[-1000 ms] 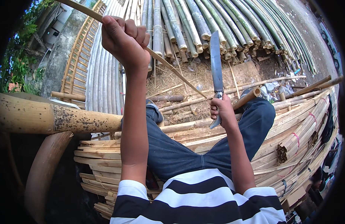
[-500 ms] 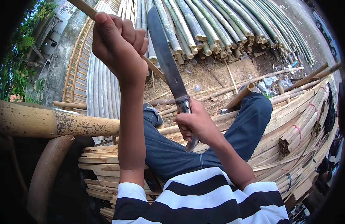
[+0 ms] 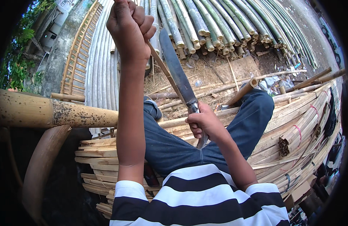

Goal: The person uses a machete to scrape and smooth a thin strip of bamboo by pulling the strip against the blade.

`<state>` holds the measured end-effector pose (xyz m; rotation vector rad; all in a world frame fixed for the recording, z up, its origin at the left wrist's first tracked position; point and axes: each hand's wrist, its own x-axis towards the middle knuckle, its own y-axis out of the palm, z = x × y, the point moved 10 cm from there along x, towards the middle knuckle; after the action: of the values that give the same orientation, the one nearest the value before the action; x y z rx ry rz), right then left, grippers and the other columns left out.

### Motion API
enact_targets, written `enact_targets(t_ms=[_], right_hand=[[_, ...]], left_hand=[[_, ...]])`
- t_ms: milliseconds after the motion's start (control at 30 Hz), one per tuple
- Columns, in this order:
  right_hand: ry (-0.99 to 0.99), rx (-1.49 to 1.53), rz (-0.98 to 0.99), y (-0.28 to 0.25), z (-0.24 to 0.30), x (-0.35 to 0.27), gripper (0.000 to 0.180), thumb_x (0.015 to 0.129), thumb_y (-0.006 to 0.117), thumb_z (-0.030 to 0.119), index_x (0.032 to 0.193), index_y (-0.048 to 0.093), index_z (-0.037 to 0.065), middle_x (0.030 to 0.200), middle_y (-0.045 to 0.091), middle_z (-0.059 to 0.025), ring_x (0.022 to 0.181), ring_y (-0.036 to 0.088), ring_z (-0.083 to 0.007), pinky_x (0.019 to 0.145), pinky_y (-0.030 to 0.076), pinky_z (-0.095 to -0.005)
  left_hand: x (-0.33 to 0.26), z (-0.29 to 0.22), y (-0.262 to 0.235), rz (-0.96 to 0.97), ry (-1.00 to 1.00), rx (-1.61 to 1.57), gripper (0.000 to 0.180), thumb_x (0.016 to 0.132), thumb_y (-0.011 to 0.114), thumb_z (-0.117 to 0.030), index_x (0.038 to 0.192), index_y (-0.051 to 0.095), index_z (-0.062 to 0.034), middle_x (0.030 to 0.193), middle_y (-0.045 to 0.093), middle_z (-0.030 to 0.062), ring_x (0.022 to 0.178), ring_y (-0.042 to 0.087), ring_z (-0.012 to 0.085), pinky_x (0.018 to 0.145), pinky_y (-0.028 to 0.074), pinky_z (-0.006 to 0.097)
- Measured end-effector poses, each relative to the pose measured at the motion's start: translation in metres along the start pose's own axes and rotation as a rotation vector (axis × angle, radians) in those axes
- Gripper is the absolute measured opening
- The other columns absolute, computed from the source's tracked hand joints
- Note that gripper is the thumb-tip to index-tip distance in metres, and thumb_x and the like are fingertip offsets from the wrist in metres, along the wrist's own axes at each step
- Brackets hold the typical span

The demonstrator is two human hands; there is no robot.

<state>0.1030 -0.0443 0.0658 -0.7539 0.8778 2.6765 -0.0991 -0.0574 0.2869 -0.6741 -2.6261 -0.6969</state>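
My left hand [image 3: 129, 32] is raised at the top of the view, its fingers closed around a thin bamboo strip [image 3: 163, 69]. The strip slants down and to the right out of the fist, its lower part alongside the machete's blade. Whether strip and blade touch, I cannot tell. In front of my lap, my right hand [image 3: 208, 123] is wrapped around the handle of a machete [image 3: 176, 67]. Its long, dark blade points up and slightly left, away from me. The strip's upper end is hidden or out of view.
Split bamboo slats [image 3: 294, 132] lie under and beside me. A thick bamboo pole [image 3: 83, 115] juts in from the left. Ahead are stacked green bamboo poles [image 3: 219, 22], a bamboo ladder [image 3: 75, 64] and scattered shavings with plastic litter [image 3: 270, 83].
My left hand has moved up and a little right, and the strip now hangs more steeply. My right hand and the machete have shifted slightly right and down.
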Motion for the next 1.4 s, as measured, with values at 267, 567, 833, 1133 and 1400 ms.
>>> enact_targets(t_ms=[267, 567, 833, 1133, 1400], right_hand=[[-0.278, -0.001, -0.018, 0.019, 0.062, 0.014, 0.018, 0.076, 0.053, -0.002, 0.083, 0.038, 0.006, 0.053, 0.041, -0.0015, 0.038, 0.040, -0.0094, 0.033, 0.033, -0.0266], [0.149, 0.083, -0.257, -0.077, -0.117, 0.029, 0.017, 0.077, 0.052, 0.000, 0.080, 0.037, 0.009, 0.058, 0.042, -0.0005, 0.040, 0.039, -0.0080, 0.034, 0.035, -0.0255], [-0.275, -0.002, -0.053, -0.007, 0.050, 0.037, 0.016, 0.078, 0.053, 0.000, 0.081, 0.038, 0.006, 0.055, 0.042, -0.0006, 0.040, 0.041, -0.0092, 0.036, 0.037, -0.0272], [0.201, 0.187, -0.368, -0.106, -0.175, 0.038, 0.015, 0.075, 0.053, -0.002, 0.075, 0.041, 0.006, 0.057, 0.044, -0.0018, 0.040, 0.043, -0.0102, 0.033, 0.039, -0.0277], [-0.064, 0.096, -0.135, -0.041, -0.022, 0.043, 0.016, 0.076, 0.053, 0.000, 0.072, 0.039, 0.005, 0.056, 0.045, -0.0023, 0.041, 0.045, -0.0110, 0.035, 0.038, -0.0276]], left_hand=[[0.004, 0.007, 0.028, -0.012, 0.049, -0.018, 0.041, 0.100, 0.043, -0.039, 0.066, 0.031, -0.0186, 0.049, 0.020, -0.0082, 0.034, 0.019, 0.0034, 0.030, 0.012, 0.023], [0.023, 0.027, 0.018, 0.013, 0.011, -0.012, 0.040, 0.099, 0.044, -0.039, 0.070, 0.035, -0.0144, 0.053, 0.021, -0.0066, 0.040, 0.015, 0.0041, 0.035, 0.011, 0.022], [0.029, 0.032, 0.038, 0.008, 0.031, 0.039, 0.039, 0.101, 0.042, -0.035, 0.069, 0.034, -0.0138, 0.053, 0.020, -0.0058, 0.041, 0.015, 0.0055, 0.037, 0.013, 0.024], [0.026, 0.029, 0.034, 0.040, 0.047, 0.018, 0.041, 0.100, 0.042, -0.036, 0.067, 0.032, -0.0147, 0.052, 0.020, -0.0064, 0.040, 0.014, 0.0051, 0.036, 0.012, 0.024], [0.043, 0.048, 0.036, 0.017, 0.030, -0.005, 0.040, 0.100, 0.042, -0.037, 0.067, 0.033, -0.0179, 0.048, 0.022, -0.0081, 0.032, 0.018, 0.0039, 0.030, 0.011, 0.024]])
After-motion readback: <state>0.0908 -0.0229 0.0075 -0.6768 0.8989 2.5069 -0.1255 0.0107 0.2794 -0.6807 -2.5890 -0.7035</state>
